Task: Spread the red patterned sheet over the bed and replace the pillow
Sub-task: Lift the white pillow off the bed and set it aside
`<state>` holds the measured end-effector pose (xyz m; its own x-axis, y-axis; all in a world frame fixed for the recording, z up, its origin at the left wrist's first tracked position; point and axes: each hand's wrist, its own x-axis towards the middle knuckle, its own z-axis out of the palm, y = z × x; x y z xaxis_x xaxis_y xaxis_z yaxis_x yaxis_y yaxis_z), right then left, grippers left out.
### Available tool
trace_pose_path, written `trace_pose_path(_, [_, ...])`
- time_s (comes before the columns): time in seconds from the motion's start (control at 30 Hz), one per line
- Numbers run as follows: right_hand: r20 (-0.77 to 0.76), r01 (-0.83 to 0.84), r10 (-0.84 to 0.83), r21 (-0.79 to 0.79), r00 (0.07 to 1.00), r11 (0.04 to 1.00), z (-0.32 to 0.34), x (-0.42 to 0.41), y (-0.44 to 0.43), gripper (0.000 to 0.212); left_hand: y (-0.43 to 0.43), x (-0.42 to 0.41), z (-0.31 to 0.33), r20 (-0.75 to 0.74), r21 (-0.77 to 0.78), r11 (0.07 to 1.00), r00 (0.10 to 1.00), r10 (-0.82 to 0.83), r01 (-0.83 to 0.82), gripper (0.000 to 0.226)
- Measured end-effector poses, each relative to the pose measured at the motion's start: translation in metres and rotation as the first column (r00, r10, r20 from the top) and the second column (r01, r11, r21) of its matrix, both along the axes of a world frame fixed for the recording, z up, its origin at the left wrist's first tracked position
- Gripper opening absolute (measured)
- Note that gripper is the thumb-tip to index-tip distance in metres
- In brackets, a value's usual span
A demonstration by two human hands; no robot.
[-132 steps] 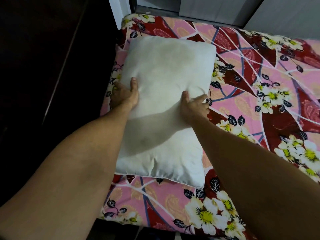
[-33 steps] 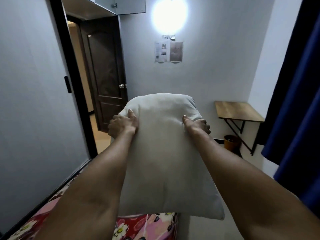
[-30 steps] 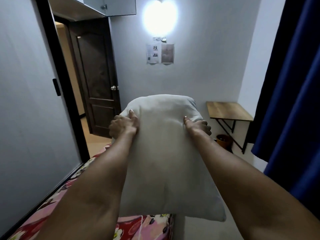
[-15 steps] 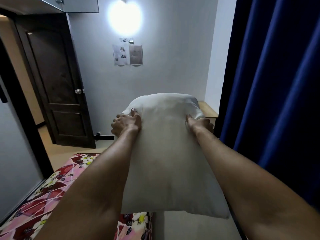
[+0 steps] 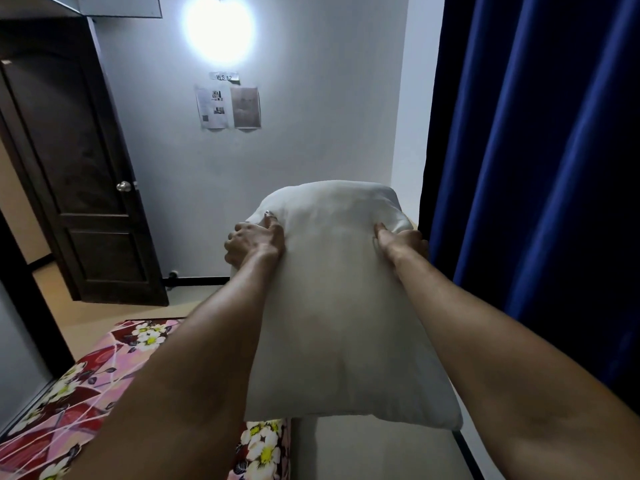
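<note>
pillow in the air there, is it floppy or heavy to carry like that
Probably soft rather than stiff: the pillow dimples where the left hand and right hand grip its sides. Likely light for its bulk, since it is held up on outstretched arms by its edges alone. Fairly plump too: the lower end hangs without folding over.

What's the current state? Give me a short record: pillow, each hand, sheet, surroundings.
pillow: white, held up in the air, clear of the bed
left hand: grips the pillow's left side near the top
right hand: grips the pillow's right side near the top
red patterned sheet: spread on the bed, lower left
surroundings: dark door left, blue curtain right
</note>
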<state>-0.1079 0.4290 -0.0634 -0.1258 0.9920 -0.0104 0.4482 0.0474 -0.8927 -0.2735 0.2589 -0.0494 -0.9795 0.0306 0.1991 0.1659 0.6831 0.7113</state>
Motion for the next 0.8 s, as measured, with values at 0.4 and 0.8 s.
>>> trace_pose_path(0.4, [-0.031, 0.041, -0.041, -0.022, 0.999, 0.999, -0.012, -0.016, 0.06, 0.094, 0.056, -0.013, -0.001, 0.001, -0.015, 0.999, 1.0, -0.031, 0.031, 0.074])
trace_pose_path(0.8, [-0.033, 0.076, -0.076, -0.006, 0.997, 0.997, -0.009, -0.022, 0.138, 0.098, 0.128, -0.018, 0.002, 0.023, 0.001, 0.999, 0.999, -0.046, 0.046, 0.076])
